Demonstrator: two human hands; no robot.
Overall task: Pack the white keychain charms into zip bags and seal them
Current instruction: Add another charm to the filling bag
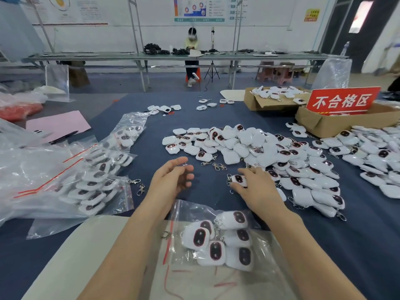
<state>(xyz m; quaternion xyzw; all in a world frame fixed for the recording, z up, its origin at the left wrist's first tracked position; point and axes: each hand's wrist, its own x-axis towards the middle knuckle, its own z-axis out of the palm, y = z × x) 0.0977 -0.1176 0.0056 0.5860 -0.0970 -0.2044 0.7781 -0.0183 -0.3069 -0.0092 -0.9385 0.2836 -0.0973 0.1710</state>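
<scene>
Charm (239, 179) is pinched in the right hand (259, 189): thumb on the near edge, fingers spread over the far edge. It sits low on the table (151, 148), at the near-left fringe of the pile (249, 146). Dark oval face is up. Long axis runs roughly left-right, with the keyring (229, 178) on the left end.

Left hand (171, 178) is just left of it, hands apart with a small gap between. Palm faces right, fingers loosely curled. There's a speck of metal at the index tip; can't tell if it's held.

Bag (188, 211) lies flat between the forearms, nearer the body than both hands, with several charms already inside. Its red zip strip (171, 232) runs near-far along the left edge, so the mouth opens left, on the left forearm's side.

My read:
- The charm has to come back toward the body and go in from the left, keyring end leading or trailing.
- The left hand is nearer the mouth and is the likely one to hold it open.
- The right hand carries.
- The bag isn't sealed yet.

Further out:
- filled bags (91, 180) stacked far left
- more loose charms spread right
- cardboard boxes (337, 124) with a red sign (342, 100) at far right
</scene>
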